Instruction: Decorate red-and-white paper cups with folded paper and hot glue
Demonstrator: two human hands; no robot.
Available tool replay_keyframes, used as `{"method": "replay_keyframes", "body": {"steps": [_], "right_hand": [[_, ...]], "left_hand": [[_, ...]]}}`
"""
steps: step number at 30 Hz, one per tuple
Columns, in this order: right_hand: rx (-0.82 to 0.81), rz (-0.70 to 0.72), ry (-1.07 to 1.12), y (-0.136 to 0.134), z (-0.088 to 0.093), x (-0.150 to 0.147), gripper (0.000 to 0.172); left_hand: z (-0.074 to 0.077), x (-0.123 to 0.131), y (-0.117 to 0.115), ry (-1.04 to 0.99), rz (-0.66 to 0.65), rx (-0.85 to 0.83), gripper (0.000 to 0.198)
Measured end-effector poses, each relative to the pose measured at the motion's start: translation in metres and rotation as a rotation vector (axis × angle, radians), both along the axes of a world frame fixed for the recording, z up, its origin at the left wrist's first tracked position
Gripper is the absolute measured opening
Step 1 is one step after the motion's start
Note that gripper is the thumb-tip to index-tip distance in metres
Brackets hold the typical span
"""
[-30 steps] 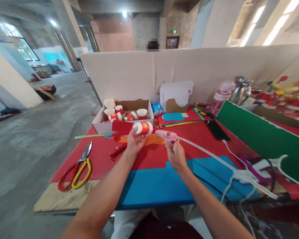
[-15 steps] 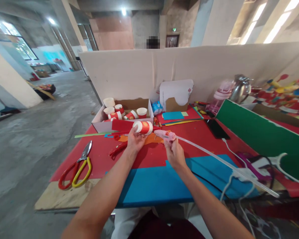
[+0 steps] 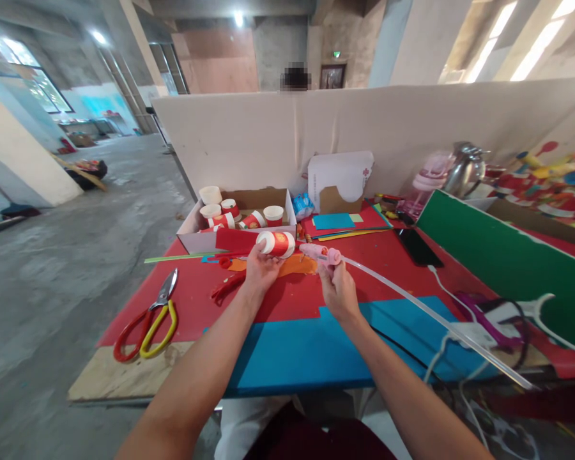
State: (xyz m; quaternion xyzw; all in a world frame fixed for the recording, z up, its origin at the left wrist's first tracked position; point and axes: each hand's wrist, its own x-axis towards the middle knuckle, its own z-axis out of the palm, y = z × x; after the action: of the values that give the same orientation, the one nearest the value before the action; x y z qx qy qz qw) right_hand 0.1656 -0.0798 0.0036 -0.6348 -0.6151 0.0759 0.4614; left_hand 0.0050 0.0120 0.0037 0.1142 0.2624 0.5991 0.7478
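Note:
My left hand (image 3: 262,268) is closed round a red and white paper cup (image 3: 280,244), which lies on its side in the air over the table. My right hand (image 3: 339,291) grips a pink glue gun (image 3: 320,253) with a long clear glue stick (image 3: 412,300) sticking out of its back toward the lower right. The gun's nozzle points left at the cup's right end, a small distance from it. Under the cup are orange paper (image 3: 299,264) and red strips (image 3: 227,289).
Behind my left hand a cardboard box (image 3: 237,241) holds several cups. Scissors (image 3: 160,306) with red and yellow handles lie at the left. A phone (image 3: 418,248), a green board (image 3: 498,255) and white cables are at the right. A person's head shows beyond the partition.
My right hand has moved slightly right with the glue gun, so its nozzle is a little farther from the cup. The cup has hardly moved.

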Motion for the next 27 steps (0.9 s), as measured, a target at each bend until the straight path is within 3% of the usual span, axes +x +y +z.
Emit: {"method": "replay_keyframes", "body": {"steps": [27], "right_hand": [[-0.064, -0.01, -0.027, -0.0021, 0.0004, -0.0009, 0.031]], "left_hand": [[0.0051, 0.0013, -0.0023, 0.018, 0.024, -0.003, 0.019]]}}
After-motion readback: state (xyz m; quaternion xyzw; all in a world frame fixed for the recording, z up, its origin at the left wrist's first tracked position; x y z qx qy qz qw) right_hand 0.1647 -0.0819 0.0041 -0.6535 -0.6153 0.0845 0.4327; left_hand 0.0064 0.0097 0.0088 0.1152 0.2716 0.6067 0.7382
